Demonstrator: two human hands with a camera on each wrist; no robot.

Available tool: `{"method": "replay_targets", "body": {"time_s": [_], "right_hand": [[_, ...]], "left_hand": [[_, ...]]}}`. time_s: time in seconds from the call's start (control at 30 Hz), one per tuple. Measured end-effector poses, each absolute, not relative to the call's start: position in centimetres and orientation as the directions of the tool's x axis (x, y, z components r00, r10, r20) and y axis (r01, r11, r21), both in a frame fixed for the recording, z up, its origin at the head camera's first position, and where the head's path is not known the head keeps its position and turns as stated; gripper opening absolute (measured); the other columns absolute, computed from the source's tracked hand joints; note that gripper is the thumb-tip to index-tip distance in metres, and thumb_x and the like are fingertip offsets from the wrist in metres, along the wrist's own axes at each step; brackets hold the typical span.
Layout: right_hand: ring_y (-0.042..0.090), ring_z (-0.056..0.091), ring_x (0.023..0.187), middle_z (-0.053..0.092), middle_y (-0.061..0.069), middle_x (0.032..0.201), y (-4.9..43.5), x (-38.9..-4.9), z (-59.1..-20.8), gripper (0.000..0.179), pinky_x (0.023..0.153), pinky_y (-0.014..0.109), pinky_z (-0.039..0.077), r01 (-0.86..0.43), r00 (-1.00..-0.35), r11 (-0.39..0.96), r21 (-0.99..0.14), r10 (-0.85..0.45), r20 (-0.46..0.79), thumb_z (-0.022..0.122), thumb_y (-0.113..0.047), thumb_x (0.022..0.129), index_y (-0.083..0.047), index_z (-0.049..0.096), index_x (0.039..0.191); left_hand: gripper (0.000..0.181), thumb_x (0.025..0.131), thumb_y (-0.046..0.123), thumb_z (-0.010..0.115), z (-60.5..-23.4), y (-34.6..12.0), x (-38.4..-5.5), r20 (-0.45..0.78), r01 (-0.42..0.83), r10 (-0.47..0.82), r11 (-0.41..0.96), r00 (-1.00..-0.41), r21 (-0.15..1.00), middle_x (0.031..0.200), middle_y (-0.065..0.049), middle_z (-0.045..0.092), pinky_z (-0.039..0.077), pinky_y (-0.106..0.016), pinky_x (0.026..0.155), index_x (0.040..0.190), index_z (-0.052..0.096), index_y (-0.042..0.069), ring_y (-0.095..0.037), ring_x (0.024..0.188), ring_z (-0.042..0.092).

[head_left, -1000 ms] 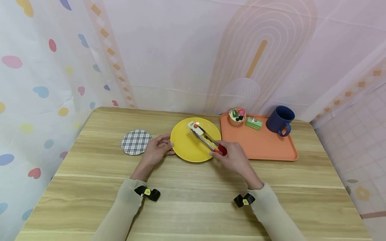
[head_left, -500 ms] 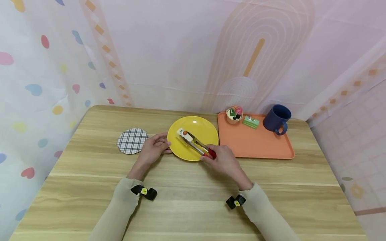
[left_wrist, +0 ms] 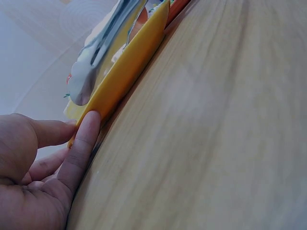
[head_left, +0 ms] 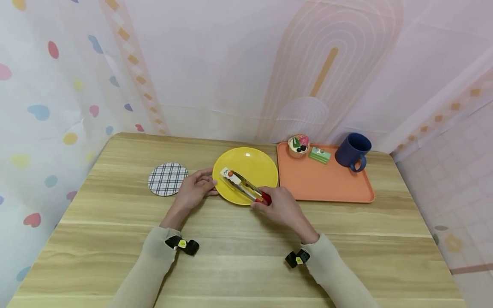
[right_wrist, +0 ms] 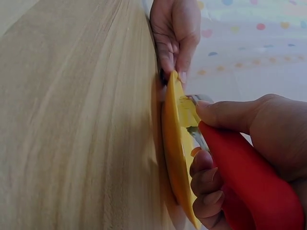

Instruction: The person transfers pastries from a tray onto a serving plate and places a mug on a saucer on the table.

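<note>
Red-handled tongs (head_left: pixel 246 193) slanting over yellow plate (head_left: pixel 254 162), pinching white-topped cake slice (head_left: pixel 234 178); slice perhaps touching plate

"Was the head view bright?"
"Evenly, with glare near twelve o'clock on the plate (head_left: pixel 255 167) and soft shadow at three o'clock beside the left sleeve (head_left: pixel 143 270)."
"The wrist views?"
"Dimmer; the left's tabletop (left_wrist: pixel 211 124) looked hazy."

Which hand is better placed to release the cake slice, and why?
Probably the right hand: it holds the tongs, which grip the cake slice over the plate. The left hand pinches the plate's rim.
</note>
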State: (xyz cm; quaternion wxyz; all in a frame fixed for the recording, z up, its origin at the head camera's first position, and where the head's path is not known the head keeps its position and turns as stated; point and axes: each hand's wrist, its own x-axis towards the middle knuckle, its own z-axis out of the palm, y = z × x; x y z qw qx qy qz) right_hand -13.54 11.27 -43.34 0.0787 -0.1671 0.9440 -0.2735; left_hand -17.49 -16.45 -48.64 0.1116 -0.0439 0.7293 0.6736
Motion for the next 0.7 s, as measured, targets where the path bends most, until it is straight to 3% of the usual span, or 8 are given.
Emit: {"method": "replay_targets", "body": {"time_s": [0.2, 0.43, 0.7], "right_hand": [[0.012, 0.036, 0.059, 0.043, -0.003, 0.064, 11.33, -13.51, -43.15, 0.05, 0.05, 0.021, 0.021, -0.269, -0.931, 0.791, -0.55, -0.359, -0.062, 0.078, -0.042, 0.091, -0.013, 0.07, 0.131], [0.01, 0.042, 0.057, 0.051, -0.004, 0.065, 11.59, -13.45, -43.17, 0.041, 0.047, 0.018, 0.025, -0.275, -0.925, 0.764, -0.584, -0.376, -0.056, 0.081, -0.043, 0.088, -0.012, 0.072, 0.114], [0.011, 0.048, 0.058, 0.056, -0.003, 0.068, 12.09, -13.65, -42.56, 0.045, 0.047, 0.019, 0.032, -0.252, -0.937, 0.745, -0.618, -0.348, -0.037, 0.084, -0.044, 0.084, -0.011, 0.071, 0.111]], "left_hand": [[0.052, 0.103, 0.008, 0.061, -48.6, -16.54, -17.42, -0.213, -0.205, 0.091, 0.093, -0.973, 0.974, 0.119, -0.018, 0.06, 0.068, -0.031, 0.085, 0.152, 0.046, 0.004, -0.012, 0.09, 0.072], [0.052, 0.103, 0.007, 0.061, -48.69, -16.54, -17.32, -0.226, -0.218, 0.094, 0.082, -0.97, 0.972, 0.119, -0.017, 0.059, 0.068, -0.03, 0.086, 0.152, 0.045, 0.003, -0.011, 0.09, 0.072], [0.052, 0.103, 0.008, 0.061, -48.43, -16.52, -17.35, -0.204, -0.196, 0.089, 0.089, -0.975, 0.977, 0.118, -0.018, 0.059, 0.067, -0.029, 0.085, 0.152, 0.045, 0.002, -0.011, 0.089, 0.071]]}}
